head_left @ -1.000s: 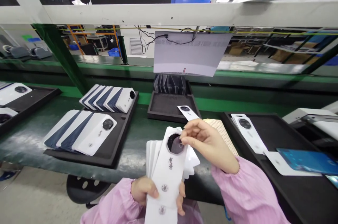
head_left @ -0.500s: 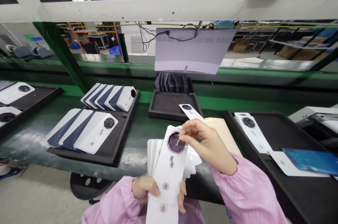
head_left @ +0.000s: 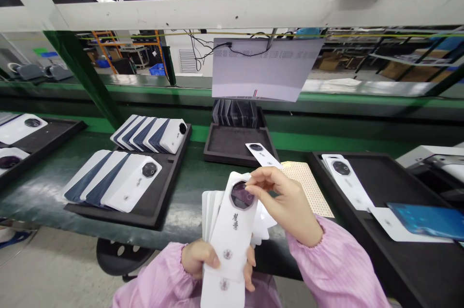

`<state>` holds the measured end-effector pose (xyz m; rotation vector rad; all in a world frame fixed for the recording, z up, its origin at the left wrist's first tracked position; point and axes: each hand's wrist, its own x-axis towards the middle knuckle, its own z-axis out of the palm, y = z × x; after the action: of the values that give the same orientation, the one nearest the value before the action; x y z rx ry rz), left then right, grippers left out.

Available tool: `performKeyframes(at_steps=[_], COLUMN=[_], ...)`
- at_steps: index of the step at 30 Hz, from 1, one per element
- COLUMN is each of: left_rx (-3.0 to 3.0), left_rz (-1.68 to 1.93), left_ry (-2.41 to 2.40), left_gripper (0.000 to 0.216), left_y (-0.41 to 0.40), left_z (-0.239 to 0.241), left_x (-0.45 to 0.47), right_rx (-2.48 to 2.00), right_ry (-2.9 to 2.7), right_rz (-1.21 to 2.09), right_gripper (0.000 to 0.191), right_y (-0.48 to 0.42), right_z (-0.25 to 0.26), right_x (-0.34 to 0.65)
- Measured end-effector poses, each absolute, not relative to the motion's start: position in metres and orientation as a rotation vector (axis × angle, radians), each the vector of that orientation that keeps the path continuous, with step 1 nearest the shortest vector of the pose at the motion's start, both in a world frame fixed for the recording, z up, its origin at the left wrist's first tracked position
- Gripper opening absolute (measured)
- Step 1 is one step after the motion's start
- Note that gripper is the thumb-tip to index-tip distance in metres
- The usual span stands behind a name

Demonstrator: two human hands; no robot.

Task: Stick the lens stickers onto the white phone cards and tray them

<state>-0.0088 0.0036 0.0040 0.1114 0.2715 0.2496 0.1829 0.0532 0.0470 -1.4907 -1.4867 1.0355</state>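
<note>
My left hand (head_left: 201, 256) is closed around white phone back covers (head_left: 232, 238), which overlap, with the top one tilted. The top cover carries a dark octagonal camera lens piece (head_left: 240, 197) and black lettering. My right hand (head_left: 277, 197) is closed, thumb and forefinger pinched at the right edge of that lens piece. Whatever lies between those fingertips is too small to make out. More white panels (head_left: 208, 209) are fanned out behind the held covers. Beyond my right hand, another back cover (head_left: 266, 157) leans over a tray's corner, beside a dotted sheet of small stickers (head_left: 308, 187).
To the left, a black tray (head_left: 163, 187) holds rows of white covers (head_left: 130, 182). A black foam tray (head_left: 235, 141) with dark pieces (head_left: 235, 113) stands ahead under a monitor (head_left: 266, 68). At right, another tray (head_left: 402, 177) bears covers and a blue film-like sheet (head_left: 424, 221).
My right hand and forearm have shifted very slightly, with the pinch still at the lens piece. The reflection on the lens looks different. My left hand keeps the same hold.
</note>
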Motion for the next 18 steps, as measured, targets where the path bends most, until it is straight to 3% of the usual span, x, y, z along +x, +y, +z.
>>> performKeyframes(at_steps=[6,12,15,18], left_rx=[0.108,0.110,0.125,0.132], left_rz=[0.290,0.240,0.240,0.225], left_ry=[0.220,0.257,0.266,0.273], left_gripper=[0.062,0.058,0.058,0.059], left_y=[0.0010,0.0032,0.0025,0.0009], left_z=[0.0012,0.0043,0.0042,0.0033], left_x=[-0.0078,-0.0080,-0.0087,-0.0092], right_rx=[-1.454,-1.575,-1.609,-1.649], right_ry=[-1.322,-1.620,-1.726,-1.695], right_rz=[1.130,0.855,0.742,0.966], right_gripper=[0.017,0.013,0.037,0.058], right_y=[0.0543,0.0516,0.0500,0.0493], right_z=[0.0453,0.0459,0.0439,0.0395], right_x=[0.1823,0.1790,0.1803,0.1822])
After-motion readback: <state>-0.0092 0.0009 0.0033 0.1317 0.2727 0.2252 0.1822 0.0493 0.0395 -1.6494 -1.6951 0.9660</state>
